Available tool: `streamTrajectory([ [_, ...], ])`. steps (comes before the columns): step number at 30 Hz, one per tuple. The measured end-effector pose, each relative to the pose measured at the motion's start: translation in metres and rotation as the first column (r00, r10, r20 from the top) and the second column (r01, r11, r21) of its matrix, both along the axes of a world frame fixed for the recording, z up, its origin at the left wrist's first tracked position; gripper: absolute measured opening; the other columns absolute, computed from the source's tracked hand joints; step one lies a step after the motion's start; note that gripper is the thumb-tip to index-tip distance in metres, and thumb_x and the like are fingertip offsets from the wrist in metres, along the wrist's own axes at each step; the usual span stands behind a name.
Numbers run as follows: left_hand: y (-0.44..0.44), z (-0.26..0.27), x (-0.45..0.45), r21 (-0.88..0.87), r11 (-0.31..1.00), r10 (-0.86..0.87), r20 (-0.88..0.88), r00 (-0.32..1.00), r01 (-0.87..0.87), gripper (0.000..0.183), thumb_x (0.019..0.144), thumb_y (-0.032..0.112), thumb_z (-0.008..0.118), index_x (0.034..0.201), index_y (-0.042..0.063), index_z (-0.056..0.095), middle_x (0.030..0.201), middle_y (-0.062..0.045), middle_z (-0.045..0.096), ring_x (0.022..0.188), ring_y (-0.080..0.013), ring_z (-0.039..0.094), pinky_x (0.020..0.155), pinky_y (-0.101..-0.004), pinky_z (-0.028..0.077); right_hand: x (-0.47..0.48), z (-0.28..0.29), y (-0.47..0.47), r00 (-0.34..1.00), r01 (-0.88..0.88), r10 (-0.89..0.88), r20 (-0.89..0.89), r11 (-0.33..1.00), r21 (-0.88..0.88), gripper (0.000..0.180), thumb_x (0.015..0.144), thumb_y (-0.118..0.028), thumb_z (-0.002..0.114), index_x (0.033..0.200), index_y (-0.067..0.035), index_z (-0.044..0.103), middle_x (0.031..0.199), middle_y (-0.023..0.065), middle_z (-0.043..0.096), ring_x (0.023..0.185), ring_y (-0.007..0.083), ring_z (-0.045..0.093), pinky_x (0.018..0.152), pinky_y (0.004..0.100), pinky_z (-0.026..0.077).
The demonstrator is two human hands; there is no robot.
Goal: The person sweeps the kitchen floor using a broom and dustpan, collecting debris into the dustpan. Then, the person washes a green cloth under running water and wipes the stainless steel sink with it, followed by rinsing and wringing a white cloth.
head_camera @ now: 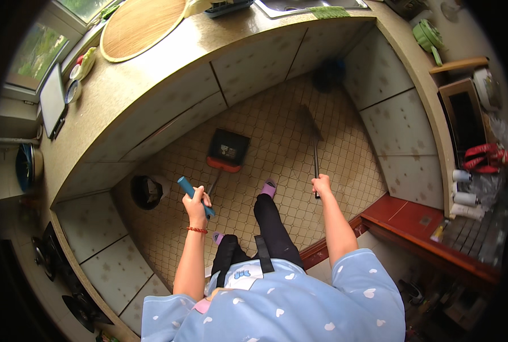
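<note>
My left hand (196,207) is closed around the blue handle (186,186) of a long-handled dustpan. Its dark pan (227,147) with an orange-red rear edge rests on the tiled floor ahead of me. In my right hand (321,184) is the dark stick (316,160) of a broom, gripped near its top end. The broom head (308,122) is blurred and reaches the floor to the right of the pan, apart from it. Between the two tools, my foot in a purple slipper (269,188) stands forward.
A black-lined trash bin (146,192) stands left of the dustpan. Cabinets (254,72) enclose the floor ahead and on both sides. A dark blue object (328,75) sits in the far right corner. A red-tiled ledge (401,216) lies to my right.
</note>
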State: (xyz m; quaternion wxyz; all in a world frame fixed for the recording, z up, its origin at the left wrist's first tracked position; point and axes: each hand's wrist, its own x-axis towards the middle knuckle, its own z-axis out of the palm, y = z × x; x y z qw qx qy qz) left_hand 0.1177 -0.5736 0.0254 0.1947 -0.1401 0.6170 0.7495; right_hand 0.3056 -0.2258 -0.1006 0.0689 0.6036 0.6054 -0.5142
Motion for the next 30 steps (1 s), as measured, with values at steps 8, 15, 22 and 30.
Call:
streamTrajectory([
  [8,0.07,-0.025,-0.038,-0.054,0.992,0.12,0.043,0.992,-0.117,0.03,0.083,0.006,0.051,0.057,0.008,0.038,0.044,-0.005,0.041,0.036,-0.0139,0.04,0.038,-0.0252,0.034,-0.126,-0.029,0.133,0.98,-0.093,0.083,0.18,0.994,0.051,0.007,0.073,-0.001,0.053,0.069,0.003,0.049,0.051,0.009,0.051,0.039,0.0168,0.05,0.036,0.0319,0.038],
  [15,0.092,-0.033,-0.069,-0.092,0.99,0.107,0.043,0.993,-0.103,0.03,0.084,0.008,0.051,0.057,0.008,0.039,0.043,-0.005,0.042,0.035,-0.0137,0.039,0.037,-0.0253,0.033,-0.201,-0.042,0.113,0.842,-0.455,0.429,0.328,0.891,0.004,0.012,0.075,-0.001,0.052,0.082,0.009,0.052,0.07,0.0161,0.06,0.055,0.0217,0.062,0.049,0.0337,0.05],
  [22,0.099,-0.028,-0.092,-0.115,0.985,0.136,0.09,0.987,-0.125,0.029,0.083,0.009,0.052,0.057,0.008,0.039,0.043,-0.005,0.042,0.036,-0.0137,0.04,0.038,-0.0248,0.033,-0.163,-0.042,0.031,0.659,-0.685,0.619,0.427,0.729,0.001,0.035,0.078,-0.003,0.05,0.112,0.003,0.044,0.096,0.0226,0.059,0.089,0.0334,0.061,0.075,0.0404,0.051],
  [30,0.081,-0.029,-0.091,-0.069,0.976,0.213,0.083,0.973,-0.208,0.026,0.083,0.009,0.052,0.059,0.007,0.04,0.045,-0.004,0.042,0.037,-0.013,0.041,0.038,-0.0251,0.035,-0.149,-0.002,0.016,0.456,-0.826,0.781,0.426,0.549,-0.123,0.045,0.079,-0.004,0.047,0.124,-0.001,0.038,0.097,0.0203,0.06,0.093,0.033,0.059,0.078,0.0419,0.049],
])
